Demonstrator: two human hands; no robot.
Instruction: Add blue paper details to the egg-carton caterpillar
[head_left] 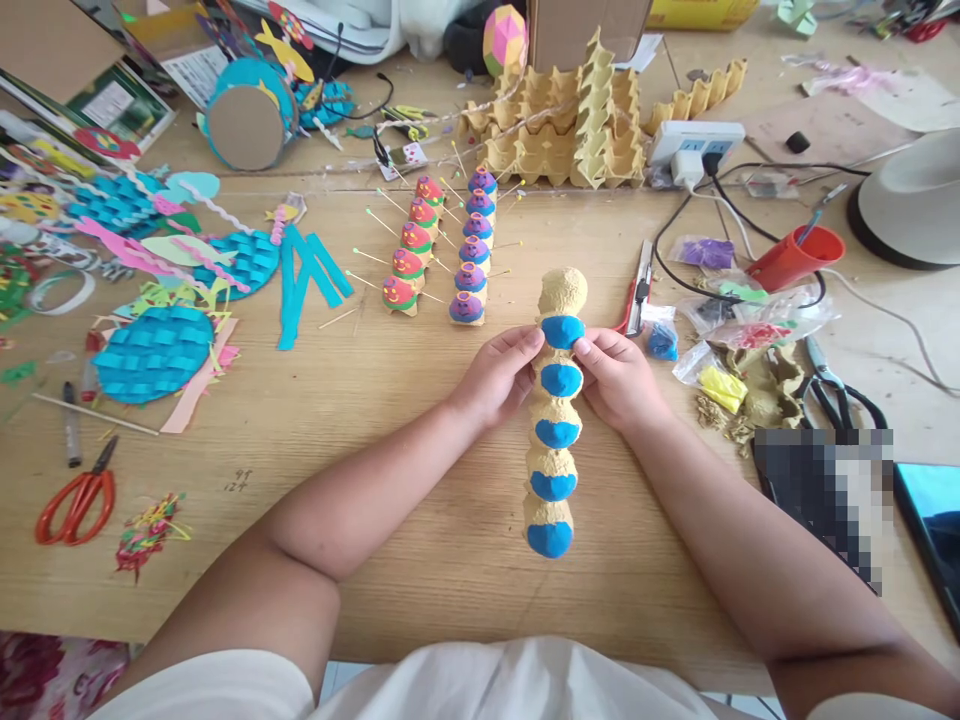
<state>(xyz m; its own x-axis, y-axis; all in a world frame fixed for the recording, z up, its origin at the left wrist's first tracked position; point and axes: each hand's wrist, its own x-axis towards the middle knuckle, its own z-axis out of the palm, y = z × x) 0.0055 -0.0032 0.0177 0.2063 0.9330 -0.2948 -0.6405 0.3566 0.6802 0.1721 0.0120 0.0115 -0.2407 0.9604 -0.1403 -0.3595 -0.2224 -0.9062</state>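
Between my two hands is a strip of egg carton (553, 410), tan and bumpy, running lengthwise away from me. Blue clay patches cover part of several of its humps, while the farthest hump is bare. My left hand (501, 372) pinches its left side near the far end, thumb at a blue patch. Across from it, my right hand (616, 372) grips the right side at the same height. Farther off stand two decorated carton strips, one red and green (415, 240), one purple and blue (473, 245), both with painted-looking faces and thin sticks poking out.
Egg trays (555, 120) lie at the back. At right are a utility knife (639, 290), a bag of blue clay (663, 338), a red cup (796, 257), a power strip (697, 145) and black-handled scissors (832, 385). Orange scissors (77, 500) and a woven blue disc (155, 353) are left.
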